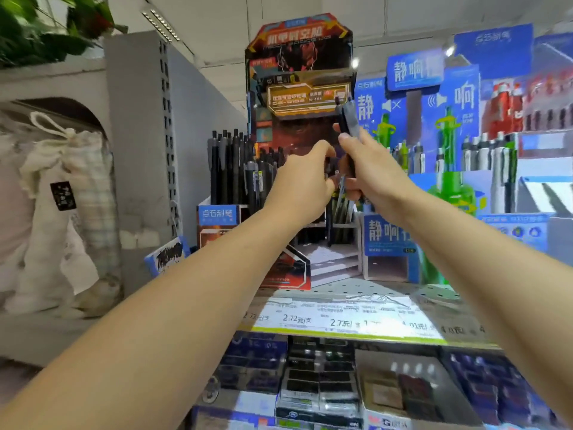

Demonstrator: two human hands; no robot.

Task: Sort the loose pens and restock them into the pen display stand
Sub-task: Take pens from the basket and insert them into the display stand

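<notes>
The pen display stand (299,72) is a tall cardboard unit with red and black artwork, standing on the shelf straight ahead. Its left compartments hold several upright black pens (231,169). My right hand (372,169) grips a bundle of dark pens (348,119) upright in front of the stand's middle, their tops sticking up above my fingers. My left hand (302,181) is right beside it, fingers pinching a dark pen (328,225) whose lower part hangs down over the stand's right compartments. Several more pens (341,209) sit in that compartment.
A blue display stand (415,72) with green and grey pens stands to the right. Price labels (338,318) run along the shelf's front edge, with boxed stock on the shelf below. A grey shelf end panel (139,144) and cloth bags (62,193) are on the left.
</notes>
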